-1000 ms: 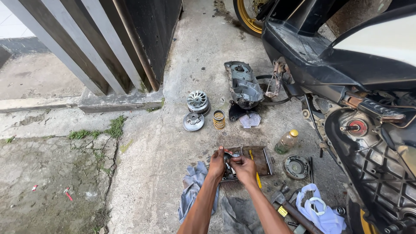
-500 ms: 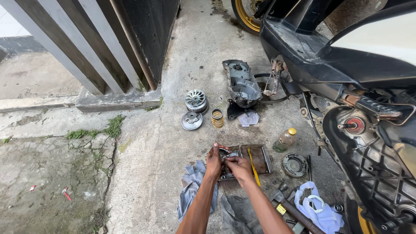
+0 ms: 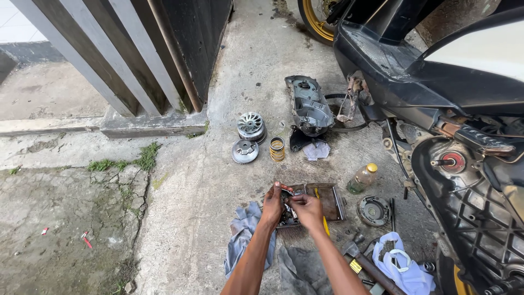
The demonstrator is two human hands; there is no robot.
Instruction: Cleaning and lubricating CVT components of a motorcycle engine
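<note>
Working over a shallow rusty-brown metal tray (image 3: 332, 201) on the concrete, both hands closed around a small dark metal part (image 3: 287, 203) held just above the tray's left end. Left hand (image 3: 273, 205) wrapped on it from 9 o'clock, right hand (image 3: 307, 210) pinching from 3 o'clock — fingers curled tight, though exact contact points hidden behind knuckles.

Likely to slip if the part is greasy; could drop into the tray or roll onto the crumpled grey-blue rag (image 3: 244, 240) at 7 o'clock. Yellow-handled tool (image 3: 322, 216) lying right under the right wrist — easy to knock.

Crowded at 3 to 5 o'clock: clear plastic bottle with yellow cap (image 3: 362, 178), round grey metal cover (image 3: 373, 210), wooden-handled hammer (image 3: 368, 265), white plastic bag (image 3: 401, 265), and the black scooter body (image 3: 469, 180) close behind. Ribbed silver pulley (image 3: 251, 125), toothed disc (image 3: 245, 151) and yellow coil spring (image 3: 277, 148) at 11 to 12 o'clock, well apart. Open concrete only toward 9 o'clock.
</note>
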